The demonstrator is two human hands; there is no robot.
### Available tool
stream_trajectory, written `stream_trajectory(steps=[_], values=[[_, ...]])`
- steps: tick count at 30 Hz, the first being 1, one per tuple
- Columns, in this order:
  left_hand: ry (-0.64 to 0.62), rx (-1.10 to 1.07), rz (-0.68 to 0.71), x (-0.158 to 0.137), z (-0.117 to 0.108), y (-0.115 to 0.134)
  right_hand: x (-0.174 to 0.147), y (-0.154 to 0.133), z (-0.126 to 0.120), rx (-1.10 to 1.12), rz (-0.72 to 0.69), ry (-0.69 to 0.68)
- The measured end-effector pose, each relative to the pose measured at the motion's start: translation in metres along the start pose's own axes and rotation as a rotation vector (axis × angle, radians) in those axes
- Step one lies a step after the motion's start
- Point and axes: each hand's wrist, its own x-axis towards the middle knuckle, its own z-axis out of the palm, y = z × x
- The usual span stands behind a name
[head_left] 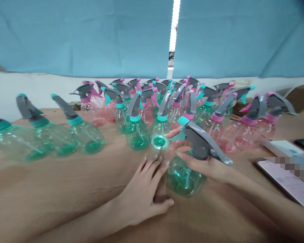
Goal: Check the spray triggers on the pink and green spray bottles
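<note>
My right hand is wrapped round the neck of a green see-through spray bottle with a grey trigger head and teal nozzle. Its index finger stretches out past the teal trigger, close to another green bottle whose round base shines. Flat on the tabletop lies my left hand, fingers spread and holding nothing, just left of the gripped bottle. One more green bottle stands upright beyond my left fingertips.
Several pink and green spray bottles crowd the back of the brown table. A row of green bottles stands at left. Pink bottles are at right, near a phone. A blue curtain hangs behind.
</note>
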Motion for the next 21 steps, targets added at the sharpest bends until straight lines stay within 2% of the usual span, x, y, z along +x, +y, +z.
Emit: stream_trajectory(steps=[10, 21], values=[[-0.025, 0.015, -0.004, 0.001, -0.002, 0.001, -0.002, 0.002, -0.001, 0.010, 0.013, -0.026], [0.024, -0.017, 0.020, -0.001, 0.002, -0.002, -0.002, -0.021, -0.003, -0.079, 0.125, 0.029]])
